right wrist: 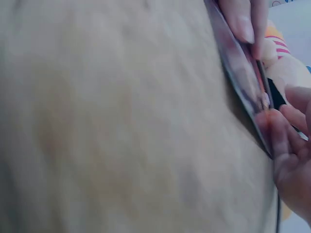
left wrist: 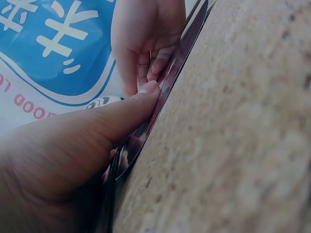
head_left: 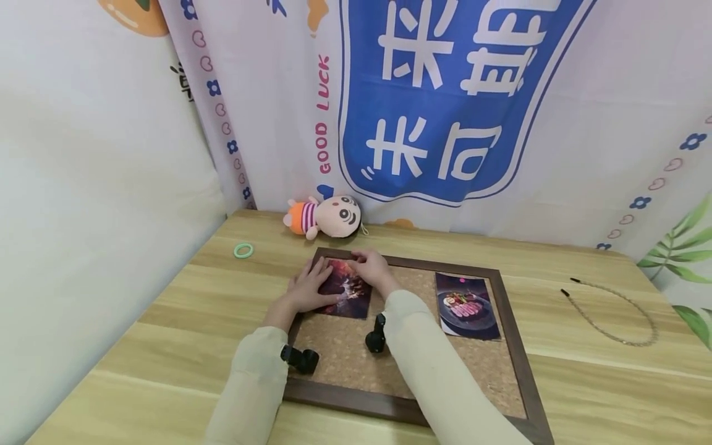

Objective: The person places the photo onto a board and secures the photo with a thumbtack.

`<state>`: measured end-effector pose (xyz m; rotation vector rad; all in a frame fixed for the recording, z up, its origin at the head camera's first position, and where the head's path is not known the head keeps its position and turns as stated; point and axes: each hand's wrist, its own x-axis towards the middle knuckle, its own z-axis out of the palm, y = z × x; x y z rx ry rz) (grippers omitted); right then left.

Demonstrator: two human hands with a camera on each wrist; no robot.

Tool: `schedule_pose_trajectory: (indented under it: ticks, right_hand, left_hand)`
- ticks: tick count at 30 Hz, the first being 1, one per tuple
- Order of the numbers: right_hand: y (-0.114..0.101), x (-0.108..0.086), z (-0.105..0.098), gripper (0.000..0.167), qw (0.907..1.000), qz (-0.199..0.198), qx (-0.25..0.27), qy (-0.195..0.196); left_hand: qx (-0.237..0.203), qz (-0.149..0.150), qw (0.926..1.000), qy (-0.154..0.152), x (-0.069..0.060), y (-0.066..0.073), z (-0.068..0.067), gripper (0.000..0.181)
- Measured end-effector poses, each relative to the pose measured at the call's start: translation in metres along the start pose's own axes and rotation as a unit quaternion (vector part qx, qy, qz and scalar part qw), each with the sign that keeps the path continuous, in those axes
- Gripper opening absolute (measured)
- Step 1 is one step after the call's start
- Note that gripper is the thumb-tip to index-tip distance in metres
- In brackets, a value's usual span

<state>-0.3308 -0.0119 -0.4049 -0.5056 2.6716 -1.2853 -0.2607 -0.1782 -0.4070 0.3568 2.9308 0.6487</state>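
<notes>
A dark printed picture (head_left: pixel 356 303) with reddish and white patches lies on the upper left of a framed cork board (head_left: pixel 339 346). My left hand (head_left: pixel 307 289) rests over the picture's left side with fingers spread; its thumb lies along the surface in the left wrist view. At the picture's top edge is my right hand (head_left: pixel 374 271), its thumb touching the print and its fingers bent near the frame. Whether those fingertips pinch something small is hidden. To the right, a food picture (head_left: pixel 469 312) is fixed to the board by a pink pushpin (head_left: pixel 462 280).
Behind the board lies a plush doll (head_left: pixel 334 217) in a striped top. A green ring (head_left: pixel 243 250) sits at the table's left. On the right rests a thin looped cord (head_left: pixel 617 340) with black tips. A printed curtain (head_left: pixel 300 123) hangs along the back.
</notes>
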Motion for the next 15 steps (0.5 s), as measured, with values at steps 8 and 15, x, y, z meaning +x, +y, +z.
schedule_pose_trajectory:
  ticks: [8, 15]
  right_hand:
    - [-0.030, -0.011, -0.032, 0.057, 0.9828, 0.027, 0.055, -0.174]
    - [-0.062, -0.034, -0.096, 0.064, 0.9796, -0.075, -0.135, -0.129]
  left_hand:
    - [-0.037, -0.003, 0.9990, 0.027, -0.003, -0.002, -0.010, 0.078]
    - [-0.032, 0.016, 0.9945, 0.098, -0.012, 0.023, -0.056, 0.081]
